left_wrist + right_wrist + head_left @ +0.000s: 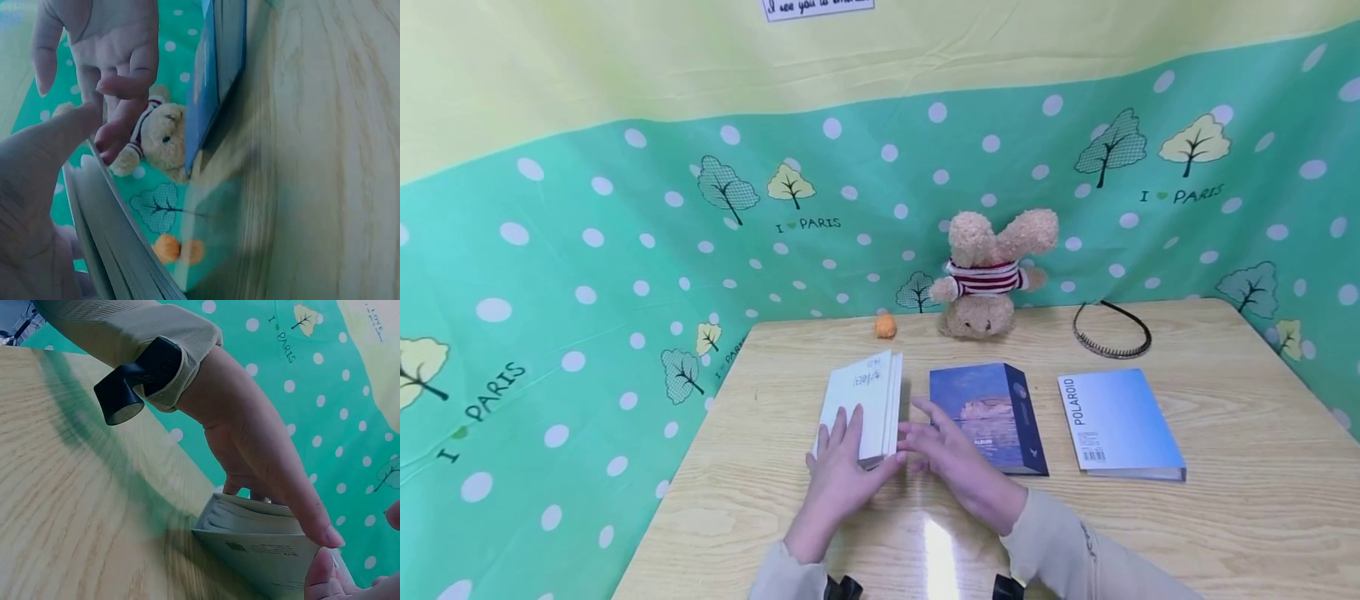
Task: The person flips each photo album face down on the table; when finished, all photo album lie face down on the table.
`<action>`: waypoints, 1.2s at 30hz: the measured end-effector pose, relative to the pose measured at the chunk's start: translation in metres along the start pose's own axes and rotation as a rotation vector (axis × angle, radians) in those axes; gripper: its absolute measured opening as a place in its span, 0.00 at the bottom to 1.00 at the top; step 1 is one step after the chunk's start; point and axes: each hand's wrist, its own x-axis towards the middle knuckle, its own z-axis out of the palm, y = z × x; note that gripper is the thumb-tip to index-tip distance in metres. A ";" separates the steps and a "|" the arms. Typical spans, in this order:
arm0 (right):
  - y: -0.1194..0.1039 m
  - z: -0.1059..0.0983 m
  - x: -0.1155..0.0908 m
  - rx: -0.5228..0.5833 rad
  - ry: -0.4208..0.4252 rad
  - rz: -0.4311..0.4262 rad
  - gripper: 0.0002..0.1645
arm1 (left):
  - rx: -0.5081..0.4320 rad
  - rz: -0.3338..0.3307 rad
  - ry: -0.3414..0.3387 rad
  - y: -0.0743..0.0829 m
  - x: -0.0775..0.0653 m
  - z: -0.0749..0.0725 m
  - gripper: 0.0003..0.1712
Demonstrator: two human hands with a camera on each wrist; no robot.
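A thick white book [853, 392] with dark lettering on its cover stands tilted up from the table at the centre left. My left hand [842, 479] grips it at the near end, fingers spread over the cover and thumb at the right edge. In the right wrist view, page edges and small print show on the book [269, 556]. My right hand [958, 462] is at the book's right side, with loosely bent fingers. Its fingertips are right at the book's edge, beside the left thumb. The left wrist view shows that right hand [119, 50] palm-on.
Right of the hands lies a blue album [977, 408] with a seascape cover. Further right is a light blue Polaroid album [1120, 421], a black headband [1112, 354] behind it. An upside-down plush toy [988, 279] and an orange fuzzy ball [885, 326] are by the dotted curtain [647, 242].
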 end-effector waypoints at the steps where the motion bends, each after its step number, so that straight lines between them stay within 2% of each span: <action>1: -0.001 0.000 0.000 -0.001 0.001 -0.003 0.45 | -0.004 0.001 0.007 0.001 0.000 0.000 0.64; 7: -0.006 0.000 -0.001 -0.006 -0.007 -0.018 0.41 | -0.078 0.006 0.066 0.003 0.001 0.002 0.61; 11: -0.005 0.000 0.001 0.001 -0.013 -0.024 0.40 | -0.134 0.048 0.110 0.004 0.002 0.000 0.57; 21: 0.007 -0.003 0.010 -0.023 -0.084 -0.002 0.36 | -0.221 0.081 0.157 0.004 0.004 -0.007 0.45; 25: 0.013 -0.003 0.010 -0.065 -0.117 0.001 0.33 | -0.284 0.064 0.177 0.005 0.005 -0.011 0.39; 29: 0.020 -0.002 0.009 -0.106 -0.124 -0.011 0.36 | -0.361 0.045 0.180 0.005 0.006 -0.015 0.35; 36: 0.027 -0.003 0.008 -0.161 -0.162 0.018 0.39 | -0.483 0.034 0.166 0.004 0.006 -0.018 0.31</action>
